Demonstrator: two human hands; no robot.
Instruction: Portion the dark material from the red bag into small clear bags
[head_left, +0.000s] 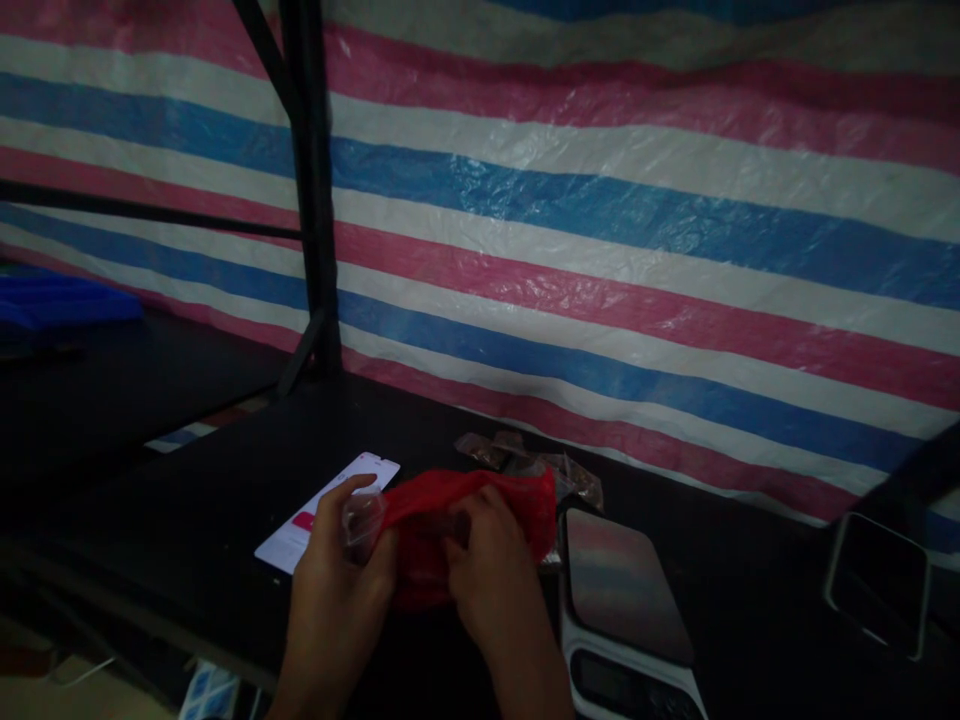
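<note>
A red plastic bag (450, 490) lies crumpled on the black shelf between my hands. My left hand (337, 570) curls round a clear plastic bag (363, 520) at the red bag's left side, its thumb touching the red plastic. My right hand (487, 560) is closed on the red bag, fingertips pinching at its upper fold; the exact grip is partly hidden in the dark. Behind the red bag are small clear packets (577, 480) with brownish contents that I cannot make out.
A digital scale (626, 590) with a metal plate stands right of my right hand. A lit phone (292, 530) lies to the left. Farther right is a dark device with a pale frame (877, 585). A black metal post (311, 200) rises before the striped sheet (637, 220).
</note>
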